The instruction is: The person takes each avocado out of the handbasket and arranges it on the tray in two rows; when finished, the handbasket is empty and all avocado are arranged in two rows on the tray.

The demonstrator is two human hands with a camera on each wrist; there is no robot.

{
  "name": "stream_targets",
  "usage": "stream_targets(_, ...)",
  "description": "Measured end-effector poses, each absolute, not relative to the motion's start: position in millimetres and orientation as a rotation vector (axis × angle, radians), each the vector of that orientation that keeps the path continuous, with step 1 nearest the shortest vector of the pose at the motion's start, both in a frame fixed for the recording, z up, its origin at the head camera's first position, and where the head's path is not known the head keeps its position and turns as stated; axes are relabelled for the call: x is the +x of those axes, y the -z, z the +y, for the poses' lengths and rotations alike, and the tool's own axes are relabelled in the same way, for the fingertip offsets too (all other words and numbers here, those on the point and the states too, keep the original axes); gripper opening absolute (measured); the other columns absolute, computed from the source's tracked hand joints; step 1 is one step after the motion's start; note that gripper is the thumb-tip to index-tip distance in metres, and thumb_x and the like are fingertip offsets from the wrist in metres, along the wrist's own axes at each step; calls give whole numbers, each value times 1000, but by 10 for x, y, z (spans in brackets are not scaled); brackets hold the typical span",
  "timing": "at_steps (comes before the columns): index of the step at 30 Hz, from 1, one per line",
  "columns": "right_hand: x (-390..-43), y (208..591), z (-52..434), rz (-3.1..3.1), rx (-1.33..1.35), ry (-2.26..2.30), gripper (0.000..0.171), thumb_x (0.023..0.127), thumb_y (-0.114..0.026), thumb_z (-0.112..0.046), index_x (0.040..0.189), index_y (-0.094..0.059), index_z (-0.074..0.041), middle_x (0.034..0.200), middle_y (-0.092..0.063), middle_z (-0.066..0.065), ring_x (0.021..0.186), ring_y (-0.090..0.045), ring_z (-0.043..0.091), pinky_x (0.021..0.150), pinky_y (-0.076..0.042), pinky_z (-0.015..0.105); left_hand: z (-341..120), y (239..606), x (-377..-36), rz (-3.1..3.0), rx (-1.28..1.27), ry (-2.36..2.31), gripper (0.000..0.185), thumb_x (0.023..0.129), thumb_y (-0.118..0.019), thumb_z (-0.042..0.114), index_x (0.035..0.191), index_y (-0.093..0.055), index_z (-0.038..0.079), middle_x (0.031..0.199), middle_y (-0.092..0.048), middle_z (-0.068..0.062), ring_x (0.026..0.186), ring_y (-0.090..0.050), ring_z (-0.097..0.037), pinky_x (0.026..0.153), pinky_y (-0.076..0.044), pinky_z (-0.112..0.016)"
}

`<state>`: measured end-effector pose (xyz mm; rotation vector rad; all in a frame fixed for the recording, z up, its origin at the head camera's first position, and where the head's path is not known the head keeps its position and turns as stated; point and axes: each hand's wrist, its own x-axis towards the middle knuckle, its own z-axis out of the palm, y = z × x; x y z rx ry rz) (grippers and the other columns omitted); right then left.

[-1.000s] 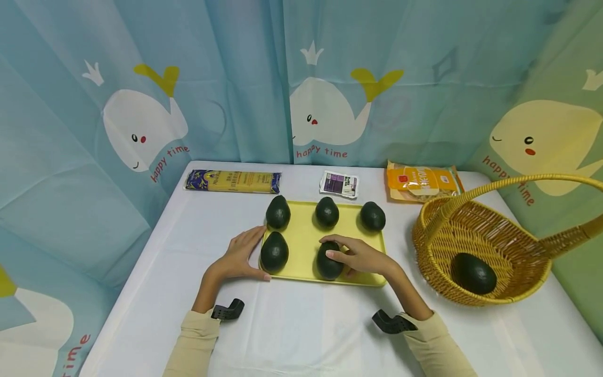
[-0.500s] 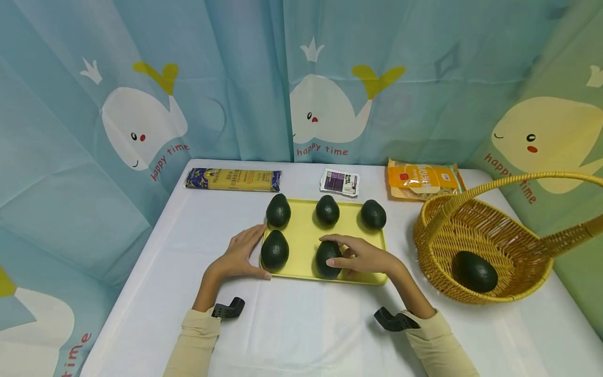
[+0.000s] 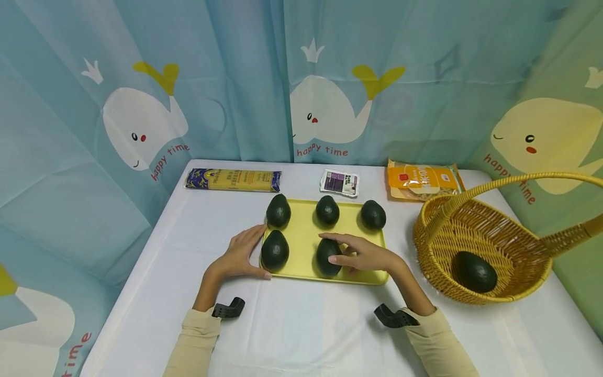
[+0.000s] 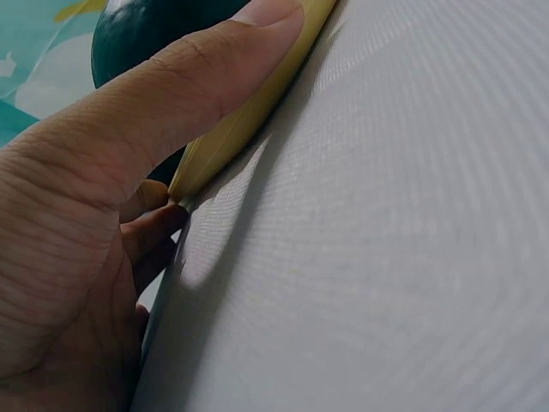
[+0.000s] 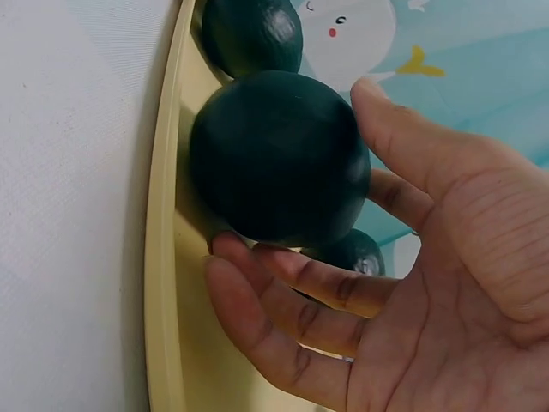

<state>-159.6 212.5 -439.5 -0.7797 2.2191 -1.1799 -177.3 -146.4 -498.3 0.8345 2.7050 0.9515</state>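
Note:
My right hand (image 3: 359, 255) has its fingers and thumb around a dark green avocado (image 3: 325, 258) at the front middle of a yellow tray (image 3: 301, 242). In the right wrist view the avocado (image 5: 274, 163) shows its rounded end, with the thumb on one side and the other fingers beneath. My left hand (image 3: 239, 256) rests against the tray's front left corner. Its thumb lies straight along the front rim in the left wrist view, the fingertips at the side. Beside it on the tray sits another avocado (image 3: 275, 251). Three more avocados (image 3: 278, 211) line the back.
At the right stands a wicker basket (image 3: 499, 222) with a tall arched handle and one avocado (image 3: 476, 271) inside. Along the back lie a noodle packet (image 3: 235, 180), a small white and purple packet (image 3: 340, 183) and an orange bag (image 3: 424, 180). A patterned curtain (image 3: 245, 78) hangs behind the table.
My right thumb has shifted slightly rightward on the avocado, and the index finger lies a bit straighter over its top. The left hand stays at the tray corner.

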Motion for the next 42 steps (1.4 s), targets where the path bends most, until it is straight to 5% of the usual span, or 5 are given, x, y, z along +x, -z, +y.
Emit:
stream_targets(14,-1559,4354,2115,2260,-833,1120,65,96,-64,-28,151,-36,-10,109,-52,15,78,-61,24,59,-59,38,-1461,4976,-1768,2702,825,-950,126,59,-87,54,156,-21,8,161,-25,-14,149,-21,-35,116,-18,-60)
stream_targets(22,-1568,4387,2045,2335,-965,1058,56,98,-61,-28,147,-43,-9,124,-59,8,84,-55,14,72,-49,27,-1465,5000,-1765,2694,811,-957,127,59,-87,55,157,-20,9,162,-22,-13,149,-19,-34,117,-16,-59)
stream_targets(29,-1558,4454,1913,2304,-898,1193,46,98,-60,-25,142,-50,-12,141,-54,2,119,-51,18,101,-43,36,-1474,5023,-1779,2706,809,-947,127,60,-87,55,157,-19,9,162,-22,-13,149,-18,-36,116,-17,-59)
stream_targets(38,-1542,4474,1777,2292,-864,1301,41,93,-64,-11,133,-57,-6,135,-60,8,115,-54,23,96,-44,38,-1475,5001,-1765,2691,798,-956,126,60,-87,53,157,-19,9,162,-21,-13,149,-18,-35,117,-16,-60)
stream_targets(42,-1539,4429,1822,2318,-828,1255,42,94,-64,-13,135,-57,-6,138,-59,8,124,-53,26,102,-43,48,-1471,5004,-1771,2698,804,-948,127,59,-87,54,157,-19,9,162,-22,-13,149,-18,-35,117,-16,-59)
